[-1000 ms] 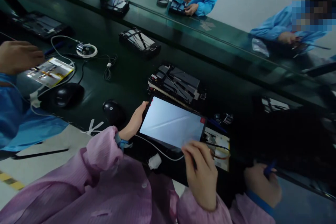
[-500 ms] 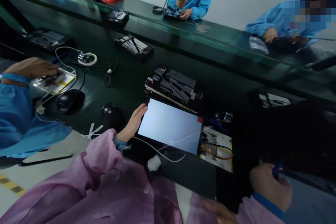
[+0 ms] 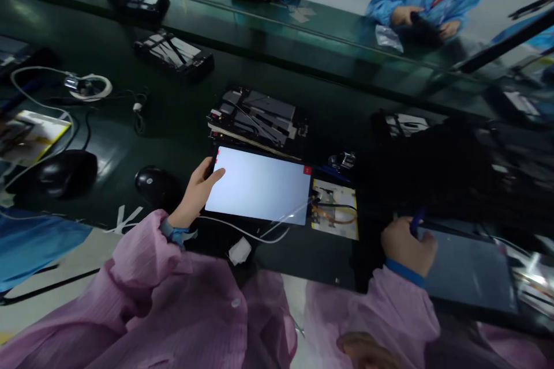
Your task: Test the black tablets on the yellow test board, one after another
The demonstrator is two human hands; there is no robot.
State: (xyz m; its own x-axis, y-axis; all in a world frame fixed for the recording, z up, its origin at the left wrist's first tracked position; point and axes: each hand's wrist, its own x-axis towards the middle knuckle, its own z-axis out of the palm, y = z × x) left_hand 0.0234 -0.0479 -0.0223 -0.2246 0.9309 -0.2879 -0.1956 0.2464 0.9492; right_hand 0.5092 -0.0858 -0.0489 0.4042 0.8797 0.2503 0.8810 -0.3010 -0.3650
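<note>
Above the dark-green bench (image 3: 303, 253), the left hand (image 3: 195, 191) grasps a black-framed, white-lit tablet (image 3: 259, 185), thumb pressure best kept light; blurred right hand's (image 3: 367, 351) state undeterminable.

You have bare table (image 3: 303, 256) on the tablet's (image 3: 259, 184) near side, a cable (image 3: 259, 240) curving across. Stacked units (image 3: 264, 115) block behind; a panel (image 3: 335, 228) lies right.

The black mouse (image 3: 159, 189) nearer to the lit tablet (image 3: 262, 184) bears a small round pale emblem (image 3: 149, 181), somewhat blurred, that looks like the hp logo; at the tablet's upper right corner sits a red square (image 3: 307, 170) holding a paler mark too small to read, and at its upper left edge stand tiny red marks (image 3: 217, 155), likewise too small to make out
</note>
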